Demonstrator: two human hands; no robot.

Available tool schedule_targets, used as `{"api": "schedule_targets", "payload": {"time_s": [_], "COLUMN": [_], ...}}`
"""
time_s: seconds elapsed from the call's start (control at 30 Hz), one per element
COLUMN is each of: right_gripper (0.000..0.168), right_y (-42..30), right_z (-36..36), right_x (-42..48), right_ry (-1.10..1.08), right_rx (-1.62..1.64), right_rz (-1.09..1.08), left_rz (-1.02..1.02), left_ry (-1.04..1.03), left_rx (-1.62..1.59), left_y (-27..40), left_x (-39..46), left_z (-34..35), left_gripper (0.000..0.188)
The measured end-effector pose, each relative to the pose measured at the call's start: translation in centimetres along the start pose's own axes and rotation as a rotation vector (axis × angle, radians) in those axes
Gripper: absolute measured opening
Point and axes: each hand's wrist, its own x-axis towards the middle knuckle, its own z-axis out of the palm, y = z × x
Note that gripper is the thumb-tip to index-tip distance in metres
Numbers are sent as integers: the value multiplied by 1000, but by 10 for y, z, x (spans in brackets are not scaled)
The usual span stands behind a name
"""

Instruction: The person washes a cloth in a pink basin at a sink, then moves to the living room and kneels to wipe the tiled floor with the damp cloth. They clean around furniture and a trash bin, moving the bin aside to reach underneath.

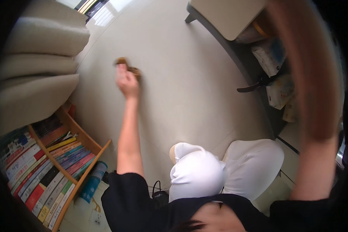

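Note:
My left hand [128, 81] reaches forward over the pale floor [177, 87]. Its fingers are closed around a small brown object [134, 71], which shows on both sides of the fingertips. Motion blur hides what the object is. My right forearm [316, 162] is raised along the right side and blurs close to the camera. The right hand itself is out of view past the top edge. Below that arm stands a dark grey piece of furniture with a cream top [226, 17].
Several packets [266, 58] fill the furniture's open side, where a dark curved handle [248, 89] sticks out. At left, a wooden bookcase [104, 148] holds many books beneath a beige curtain [40, 95]. A blue cylinder [92, 182] lies beside it. My knees [197, 174] are in white trousers.

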Motion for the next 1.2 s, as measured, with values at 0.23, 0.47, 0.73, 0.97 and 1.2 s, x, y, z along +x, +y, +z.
{"api": "schedule_targets", "payload": {"time_s": [0.23, 0.47, 0.73, 0.97, 1.2], "right_gripper": [35, 43, 64, 63, 66], "right_y": [-24, 68, 90, 95, 93], "right_z": [89, 26, 59, 56, 63], "right_x": [-209, -297, -305, -309, -305], "right_ry": [-450, -435, -425, -468, -474], "right_rx": [79, 32, -263, -333, -325], "right_rz": [203, 531, 304, 340, 364], "left_rz": [465, 470, 365, 905, 265], "left_ry": [-401, -328, -201, -1363, -420], "left_rx": [-50, 174, 47, -169, -689], "left_y": [103, 35, 111, 248, 178], "left_x": [-136, -70, 10, -171, -69], "left_z": [85, 79, 195, 214, 202], "left_gripper": [31, 35, 40, 21, 35]}}
